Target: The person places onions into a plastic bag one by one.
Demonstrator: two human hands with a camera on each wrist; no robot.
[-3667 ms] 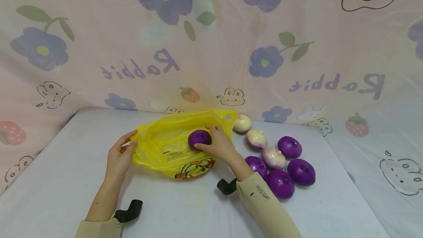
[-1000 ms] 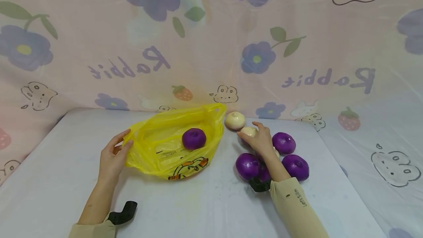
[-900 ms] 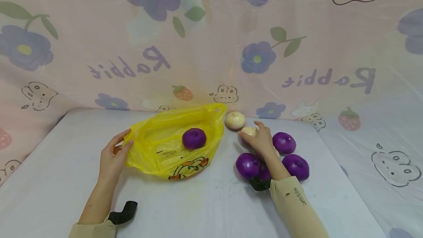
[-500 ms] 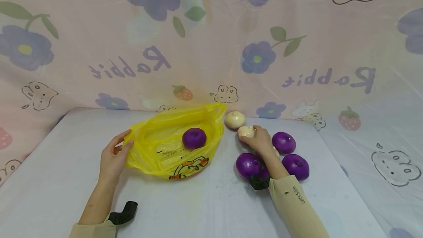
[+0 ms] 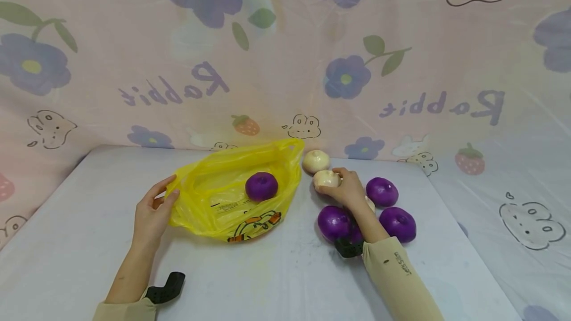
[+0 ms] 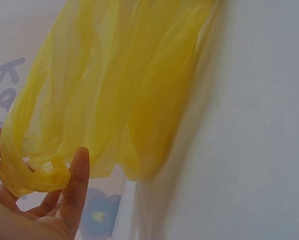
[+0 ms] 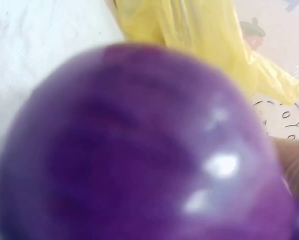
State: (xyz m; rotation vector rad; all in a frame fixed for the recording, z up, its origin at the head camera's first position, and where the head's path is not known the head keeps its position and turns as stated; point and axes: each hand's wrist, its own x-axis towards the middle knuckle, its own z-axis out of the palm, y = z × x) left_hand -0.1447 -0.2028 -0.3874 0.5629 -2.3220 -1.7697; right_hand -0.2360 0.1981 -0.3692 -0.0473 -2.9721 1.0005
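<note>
My left hand (image 5: pixel 151 212) holds the left edge of a yellow plastic bag (image 5: pixel 196 202), whose mouth gapes toward me. In the left wrist view the fingers (image 6: pixel 78 175) are curled at the bag's handle loop (image 6: pixel 34 180). One purple onion (image 5: pixel 261 187) lies inside the bag. To the right of it, my right hand (image 5: pixel 351 193) grips a white onion (image 5: pixel 325 179) between thumb and fingers, low over the table. A purple onion (image 7: pixel 129 145) fills most of the right wrist view, hiding the grip there.
Another white onion (image 5: pixel 316 162) sits just behind the held one. Purple onions (image 5: pixel 382 191) cluster around the right forearm, which partly hides one of them and a pale onion (image 5: pixel 370 204). A patterned curtain (image 5: pixel 276 63) hangs behind the white table (image 5: pixel 250 281).
The right hand earlier set the purple onion in the bag, then went to the white onions. It has closed on one and shifted it slightly left. The left hand keeps its hold.
</note>
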